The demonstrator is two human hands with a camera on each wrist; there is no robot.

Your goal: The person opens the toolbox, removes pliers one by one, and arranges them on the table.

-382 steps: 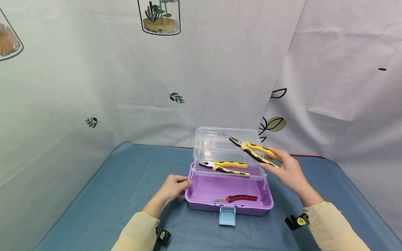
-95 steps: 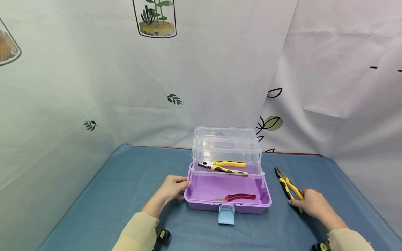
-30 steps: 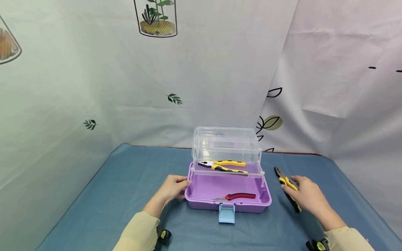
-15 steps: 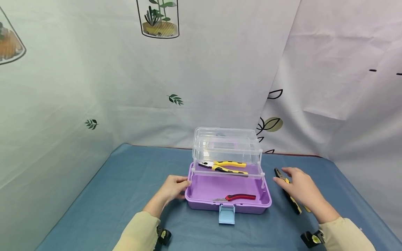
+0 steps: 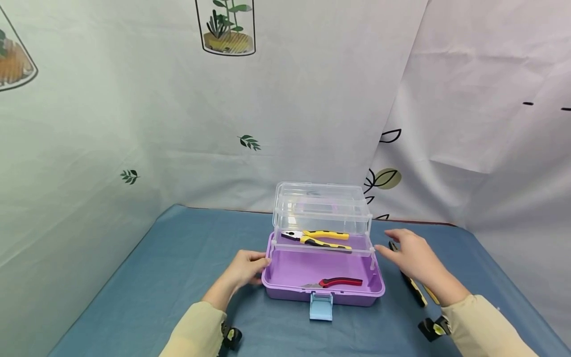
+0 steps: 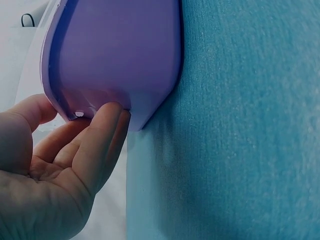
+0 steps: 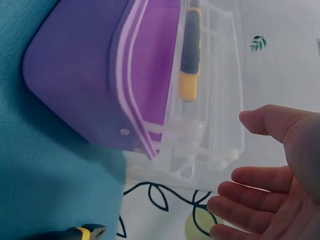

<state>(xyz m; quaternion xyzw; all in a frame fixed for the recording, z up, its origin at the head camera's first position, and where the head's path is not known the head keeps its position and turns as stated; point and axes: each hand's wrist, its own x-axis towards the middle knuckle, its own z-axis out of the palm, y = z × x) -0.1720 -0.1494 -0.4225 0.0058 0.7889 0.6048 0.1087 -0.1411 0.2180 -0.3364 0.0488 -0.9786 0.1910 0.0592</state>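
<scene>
Found left hand [image 5: 243,268] pinching left end of purple toolbox [image 5: 290,296]. Noted right hand [image 5: 415,258] released, with fingers extended, just right of toolbox, partly screening yellow-black pliers [image 5: 414,290] lying there.

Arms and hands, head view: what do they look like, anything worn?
Person's bare left hand and right hand, no gloves. Left sleeve and right sleeve: long, pale cream-yellow, plain. Left wrist camera and right wrist camera: small, black, each with a yellow-green patch beside it. No cables visible.
</scene>
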